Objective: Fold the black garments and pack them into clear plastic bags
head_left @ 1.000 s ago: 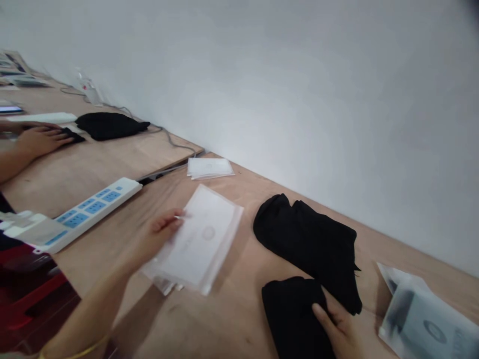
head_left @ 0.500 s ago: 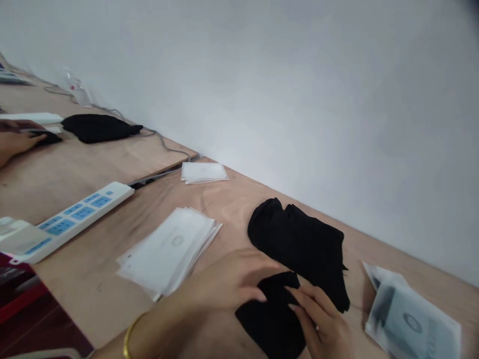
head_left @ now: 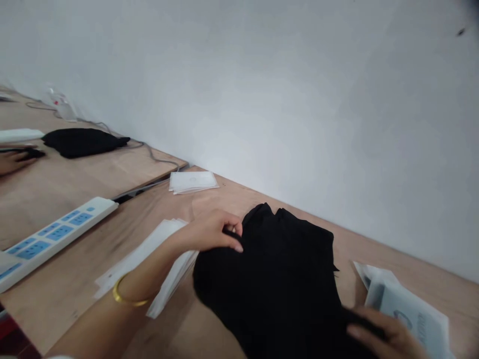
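A black cloth item (head_left: 258, 294) is stretched between my two hands low over the table; its exact kind does not show. My left hand (head_left: 213, 232), with a gold bangle on the wrist, pinches its upper left edge. My right hand (head_left: 389, 334), slightly blurred, grips its lower right edge. Just behind lies a folded black cloth pile (head_left: 299, 229), and the two merge in one dark shape. Under my left forearm a stack of white translucent pouches (head_left: 175, 279) is partly covered. Beside my right hand are filled pouches with grey printed faces (head_left: 407, 304).
A smaller stack of white pouches (head_left: 192, 181) lies near the wall. A power strip (head_left: 60, 234) is at the left. On the adjoining table, another person's hand (head_left: 15, 162) rests near a black cloth bundle (head_left: 82, 142). A cable (head_left: 157, 157) runs along the wall.
The small folded black cloth has been opened out wide. My left hand has moved left and up with its edge, my right hand to the right. The view has shifted a little.
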### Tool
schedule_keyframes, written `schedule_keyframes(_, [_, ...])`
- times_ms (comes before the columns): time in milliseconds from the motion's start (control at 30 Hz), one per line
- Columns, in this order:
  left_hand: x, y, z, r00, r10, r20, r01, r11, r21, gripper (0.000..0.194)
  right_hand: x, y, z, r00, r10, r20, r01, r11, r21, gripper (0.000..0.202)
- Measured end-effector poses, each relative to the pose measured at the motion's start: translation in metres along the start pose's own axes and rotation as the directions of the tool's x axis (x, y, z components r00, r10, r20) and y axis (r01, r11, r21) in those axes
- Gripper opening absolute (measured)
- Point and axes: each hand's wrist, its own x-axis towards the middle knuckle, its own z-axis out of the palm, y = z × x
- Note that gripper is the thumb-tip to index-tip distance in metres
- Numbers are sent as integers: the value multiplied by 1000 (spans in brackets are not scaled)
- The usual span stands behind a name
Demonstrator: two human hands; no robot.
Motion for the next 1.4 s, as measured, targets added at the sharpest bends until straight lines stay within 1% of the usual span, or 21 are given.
schedule_keyframes(67, [33, 1, -14, 990, 74, -121, -64, 995, 82, 13, 21, -12, -31, 970, 73, -232, -65, 997, 43, 43])
schedule_keyframes(100, [49, 6, -19, 962, 135, -236, -115, 989, 97, 11, 31, -23, -46, 920, 61, -387, -49, 998, 40, 48])
schedule_keyframes(200, [87, 28, -31, 758, 329, -563, -317, 940, 123, 7, 48, -62, -82, 686, -36, -727, -27, 997, -75, 45])
schedule_keyframes(233, [93, 33, -32, 698, 369, -614, -370, 919, 133, 6, 49, -71, -88, 628, -62, -776, -20, 995, -96, 41])
schedule_keyframes(267, [96, 36, -30, 670, 391, -631, -395, 908, 142, 5, 48, -75, -90, 604, -73, -794, -10, 995, -99, 38])
schedule_keyframes(300, [95, 35, -26, 686, 393, -613, -384, 910, 154, 4, 47, -73, -88, 616, -69, -785, -1, 996, -89, 35])
schedule_keyframes(333, [91, 29, -18, 729, 377, -570, -344, 923, 171, 3, 45, -66, -82, 658, -66, -751, 13, 997, -76, 33])
schedule_keyframes(400, [78, 8, 5, 854, 297, -426, -217, 950, 226, 7, 41, -34, -59, 769, -68, -636, 38, 997, -61, 30])
schedule_keyframes(433, [68, -7, 19, 897, 260, -358, -178, 953, 244, 11, 39, -12, -44, 800, -91, -593, 63, 996, -68, 31])
schedule_keyframes(467, [58, -22, 35, 924, 237, -300, -162, 953, 254, 13, 37, 12, -27, 831, -77, -550, 45, 996, -71, 33])
schedule_keyframes(567, [26, -63, 76, 972, 169, -163, -115, 948, 297, 14, 19, 80, 20, 964, -43, -262, 6, 990, -140, 35])
schedule_keyframes(633, [8, -79, 93, 989, 99, -111, -55, 937, 346, 19, 1, 113, 38, 989, -117, -96, 80, 942, -327, 42])
schedule_keyframes(667, [1, -83, 97, 995, 60, -86, -24, 926, 377, 24, -8, 126, 41, 989, -131, -72, 85, 891, -446, 49])
schedule_keyframes(733, [-9, -85, 101, 999, -4, -40, 21, 901, 432, 32, -20, 143, 37, 987, -149, -58, 79, 771, -631, 59])
schedule_keyframes(800, [-14, -79, 100, 1000, -20, -19, 26, 895, 446, 33, -22, 149, 24, 989, -143, -39, 74, 706, -704, 59])
schedule_keyframes(900, [-19, -61, 98, 1000, 1, -15, 5, 919, 394, 30, -11, 141, 5, 995, -70, 73, 101, 715, -692, 43])
schedule_keyframes(1000, [-26, -39, 103, 1000, 7, -5, -5, 963, 271, 25, -1, 106, 2, 980, 72, 186, 58, 790, -611, 21])
schedule_keyframes(1100, [-33, -16, 118, 999, -31, 35, 29, 998, 64, 15, -2, 49, 19, 965, 131, 229, -7, 881, -474, 14])
schedule_keyframes(1233, [-33, 6, 149, 980, -147, 130, 176, 953, -248, 20, -2, -24, 52, 979, 61, 193, -37, 991, -127, 13])
schedule_keyframes(1300, [-31, 12, 164, 973, -183, 144, 220, 924, -313, 22, 1, -47, 65, 984, 52, 170, -70, 992, 103, 16])
schedule_keyframes(1400, [-27, 14, 178, 972, -218, 83, 234, 917, -323, 16, 6, -61, 78, 988, 12, 152, -64, 938, 341, 27])
